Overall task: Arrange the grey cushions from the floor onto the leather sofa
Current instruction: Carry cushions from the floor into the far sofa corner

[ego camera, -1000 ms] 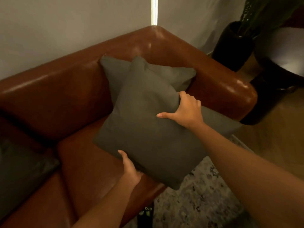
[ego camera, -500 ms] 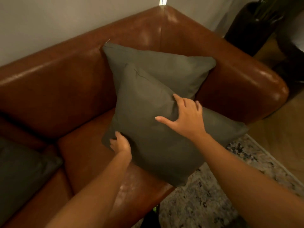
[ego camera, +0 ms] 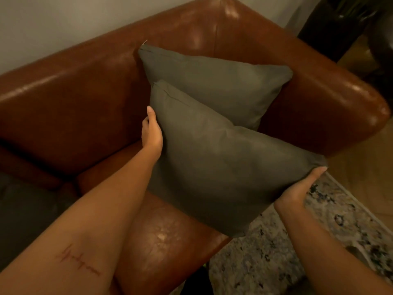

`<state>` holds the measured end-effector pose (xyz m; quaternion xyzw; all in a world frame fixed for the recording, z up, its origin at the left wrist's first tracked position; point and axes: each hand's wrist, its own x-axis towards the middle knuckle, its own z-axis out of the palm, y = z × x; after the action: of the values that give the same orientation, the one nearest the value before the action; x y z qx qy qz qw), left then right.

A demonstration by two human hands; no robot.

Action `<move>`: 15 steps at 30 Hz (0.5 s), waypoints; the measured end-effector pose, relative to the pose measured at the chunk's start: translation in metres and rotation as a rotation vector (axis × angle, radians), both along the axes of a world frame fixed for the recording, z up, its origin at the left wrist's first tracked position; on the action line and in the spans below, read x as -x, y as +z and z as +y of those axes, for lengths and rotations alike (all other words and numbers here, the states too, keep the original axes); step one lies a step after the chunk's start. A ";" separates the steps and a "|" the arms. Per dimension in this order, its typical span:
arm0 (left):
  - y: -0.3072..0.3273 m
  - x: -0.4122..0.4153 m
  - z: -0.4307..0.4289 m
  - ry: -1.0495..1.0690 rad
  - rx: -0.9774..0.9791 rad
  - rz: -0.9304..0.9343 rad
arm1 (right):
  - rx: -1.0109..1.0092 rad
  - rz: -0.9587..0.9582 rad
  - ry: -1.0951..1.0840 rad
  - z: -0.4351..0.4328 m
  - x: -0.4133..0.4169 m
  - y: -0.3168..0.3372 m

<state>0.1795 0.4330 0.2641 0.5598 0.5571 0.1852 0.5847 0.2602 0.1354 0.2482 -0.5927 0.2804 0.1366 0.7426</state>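
A grey cushion [ego camera: 223, 162] leans on the seat of the brown leather sofa [ego camera: 74, 107], in its right corner. My left hand [ego camera: 152, 135] is pressed flat against its left edge. My right hand [ego camera: 302, 188] cups its lower right corner from below, and that corner overhangs the seat front. Behind it a second grey cushion [ego camera: 217, 81] stands against the backrest and the right armrest [ego camera: 331, 103].
Another dark grey cushion [ego camera: 23, 211] lies on the sofa seat at the far left. A patterned rug [ego camera: 287, 252] covers the floor in front of the sofa. A dark plant pot [ego camera: 331, 24] stands past the armrest on the wooden floor.
My right hand slid from the cushion's face down to its lower right corner. My left hand went up along the left edge. The front cushion now sits closer to the rear one.
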 end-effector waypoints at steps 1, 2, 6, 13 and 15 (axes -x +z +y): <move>-0.004 0.003 0.000 -0.008 0.017 -0.007 | -0.014 -0.012 -0.011 0.001 0.001 0.000; -0.007 0.007 0.000 -0.018 0.033 -0.010 | -0.020 -0.018 -0.020 0.003 0.001 0.000; -0.014 0.013 0.001 -0.040 0.042 -0.034 | -0.018 -0.020 -0.047 0.007 0.001 -0.004; -0.018 0.019 0.004 -0.071 0.053 -0.052 | -0.031 -0.039 -0.072 0.006 0.020 -0.014; -0.014 0.021 0.003 -0.075 0.065 -0.056 | -0.013 -0.022 -0.075 0.006 0.019 -0.011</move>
<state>0.1580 0.4356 0.2497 0.5556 0.5247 0.1606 0.6246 0.2411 0.1414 0.2369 -0.5782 0.2932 0.1041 0.7542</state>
